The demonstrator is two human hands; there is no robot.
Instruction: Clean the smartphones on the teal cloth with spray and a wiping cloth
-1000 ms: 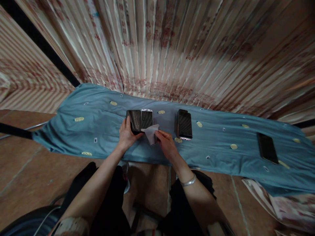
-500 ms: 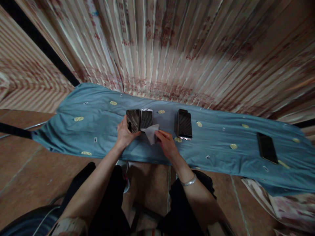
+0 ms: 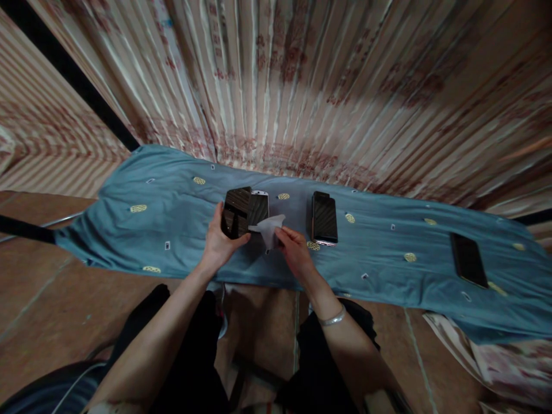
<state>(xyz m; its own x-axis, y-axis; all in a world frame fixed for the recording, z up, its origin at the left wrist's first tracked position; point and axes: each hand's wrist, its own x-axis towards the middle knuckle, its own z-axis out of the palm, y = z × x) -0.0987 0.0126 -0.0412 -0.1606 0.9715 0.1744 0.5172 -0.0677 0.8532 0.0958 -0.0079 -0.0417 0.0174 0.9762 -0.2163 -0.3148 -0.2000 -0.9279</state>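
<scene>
Left hand (image 3: 218, 244) has just lifted the black phone (image 3: 235, 212) off the blue cloth (image 3: 142, 230); it was flat a second ago, now tilted up in its grip, overlapping the white phone (image 3: 259, 206). Right hand (image 3: 293, 253) pinches the wipe (image 3: 269, 229) just beside it, so wiping looks imminent. No readable brands or writing.

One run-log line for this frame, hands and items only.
left hand: holds black phone tilted up | right hand: pinches white wipe | white phone, dark phone: flat on blue cloth
</scene>
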